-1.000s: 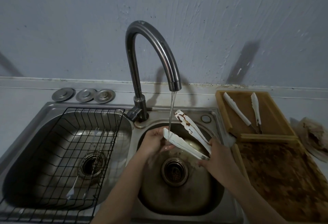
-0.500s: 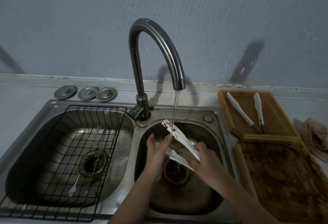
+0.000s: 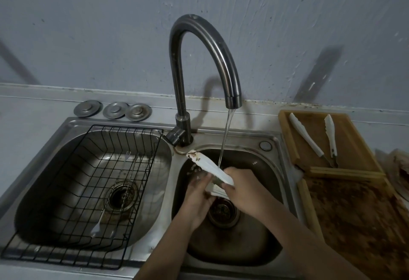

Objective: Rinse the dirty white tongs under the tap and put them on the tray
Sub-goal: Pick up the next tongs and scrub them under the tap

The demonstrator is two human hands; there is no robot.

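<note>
- The right hand point(image 3: 245, 193) is curled tight round the white tongs point(image 3: 209, 166) over the right basin point(image 3: 272, 169) — stained tip angled up-left, so the tap point(image 3: 199, 58) stream strikes mid-blade.
- The left hand point(image 3: 199, 193), fingers loosely bent, rubs the underside; its grip is unclear.
- The tray point(image 3: 354, 146) waits just right.

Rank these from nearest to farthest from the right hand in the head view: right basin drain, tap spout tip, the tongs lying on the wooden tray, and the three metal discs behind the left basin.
From the right hand:
1. Right basin drain, just below it.
2. Tap spout tip, above it.
3. Tongs on the tray, up and to the right.
4. Metal discs, far left, behind the left basin.
</note>
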